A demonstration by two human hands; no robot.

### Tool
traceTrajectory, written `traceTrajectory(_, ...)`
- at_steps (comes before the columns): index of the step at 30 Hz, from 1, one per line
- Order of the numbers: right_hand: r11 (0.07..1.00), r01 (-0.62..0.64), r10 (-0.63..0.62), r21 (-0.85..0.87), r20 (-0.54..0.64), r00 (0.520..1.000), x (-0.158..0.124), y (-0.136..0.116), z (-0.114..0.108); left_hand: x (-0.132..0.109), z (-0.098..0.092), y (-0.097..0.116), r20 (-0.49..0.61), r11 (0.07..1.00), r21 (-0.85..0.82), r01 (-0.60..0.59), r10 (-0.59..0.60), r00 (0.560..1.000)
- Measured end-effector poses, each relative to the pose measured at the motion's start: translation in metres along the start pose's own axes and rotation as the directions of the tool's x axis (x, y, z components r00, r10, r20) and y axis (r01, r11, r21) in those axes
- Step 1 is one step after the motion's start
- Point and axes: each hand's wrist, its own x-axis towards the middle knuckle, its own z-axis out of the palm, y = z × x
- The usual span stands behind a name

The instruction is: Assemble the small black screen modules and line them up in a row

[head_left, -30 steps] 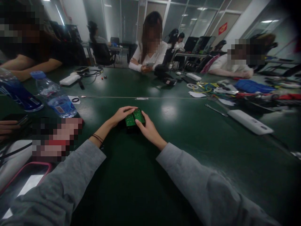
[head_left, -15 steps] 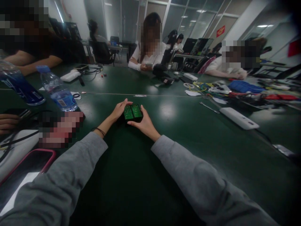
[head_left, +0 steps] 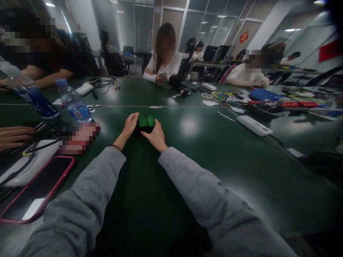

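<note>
Two green circuit boards (head_left: 146, 120) lie side by side on top of a small dark block, near the middle of the green table (head_left: 203, 150). My left hand (head_left: 131, 124) grips the block's left side. From the right, my right hand (head_left: 156, 135) wraps round it, the thumb at its near edge and the fingers along its right side. Whether the block rests on the table or is slightly raised, I cannot tell.
At the left are two bottles (head_left: 76, 107), a red-rimmed phone (head_left: 40, 189), cables and another person's hand (head_left: 16, 137). A white power strip (head_left: 254, 125), a wrench (head_left: 225, 116) and tangled cables lie right. People sit across the table.
The view has shifted, so the scene sits differently in the picture. Both hands still hold the block, whose boards now appear more level. The other person's hand at the left shows more.
</note>
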Motion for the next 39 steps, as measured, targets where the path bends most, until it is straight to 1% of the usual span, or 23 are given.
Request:
traceTrajectory(2,0.999,-0.033,0.034,0.024,-0.013,0.999,0.001,0.001,-0.001,-0.006,-0.002,0.001,-0.024,1.000,0.027,-0.010,0.010,1.000)
traceTrajectory(4,0.998,-0.044,0.044,0.037,0.003,0.999,0.003,0.003,-0.002,-0.009,-0.003,-0.001,-0.036,0.999,0.043,-0.012,0.013,0.999)
traceTrajectory(8,0.998,-0.015,0.011,0.058,0.067,0.998,0.003,0.008,-0.004,-0.010,-0.004,-0.008,0.023,0.999,0.022,-0.023,0.022,0.999)
traceTrajectory(12,0.995,0.000,-0.004,0.098,0.043,0.999,0.002,0.013,-0.001,-0.009,-0.004,-0.009,0.053,0.999,0.031,-0.012,0.011,0.999)
traceTrajectory(14,0.992,-0.012,0.008,0.125,0.032,0.999,0.003,0.014,0.000,-0.008,-0.004,-0.007,0.068,1.000,0.028,-0.007,0.006,0.998)
traceTrajectory(17,0.995,-0.037,0.037,0.089,-0.005,0.999,0.009,0.018,-0.004,-0.007,-0.002,-0.003,0.089,1.000,0.022,0.002,-0.004,0.996)
traceTrajectory(20,0.998,-0.037,0.034,-0.056,-0.063,0.997,0.022,0.031,-0.017,-0.008,0.000,0.000,0.079,1.000,0.019,0.022,-0.023,0.997)
traceTrajectory(22,0.990,-0.065,0.051,-0.124,-0.111,0.993,0.032,0.044,-0.028,-0.009,0.000,0.001,0.084,1.000,0.015,0.020,-0.021,0.996)
traceTrajectory(24,0.986,-0.115,0.095,-0.120,-0.163,0.982,0.040,0.058,-0.036,-0.011,0.000,0.003,0.098,1.000,0.015,0.012,-0.014,0.995)
traceTrajectory(27,0.986,-0.155,0.138,-0.064,-0.213,0.967,0.047,0.073,-0.039,-0.013,-0.002,0.006,0.108,1.000,0.018,0.016,-0.018,0.994)
traceTrajectory(31,0.991,-0.123,0.108,-0.052,-0.234,0.966,0.049,0.079,-0.035,-0.014,-0.003,0.007,0.116,0.999,0.005,0.039,-0.039,0.992)
traceTrajectory(36,0.994,-0.105,0.100,-0.010,-0.218,0.971,0.046,0.074,-0.036,-0.014,-0.004,0.004,0.109,0.999,0.006,0.048,-0.049,0.993)
traceTrajectory(37,0.996,-0.083,0.075,-0.027,-0.214,0.974,0.045,0.072,-0.036,-0.013,-0.004,0.004,0.109,0.999,0.009,0.046,-0.047,0.993)
traceTrajectory(39,0.992,0.004,-0.027,-0.125,-0.184,0.982,0.041,0.065,-0.037,-0.013,-0.004,0.003,0.106,0.999,0.012,0.035,-0.036,0.994)
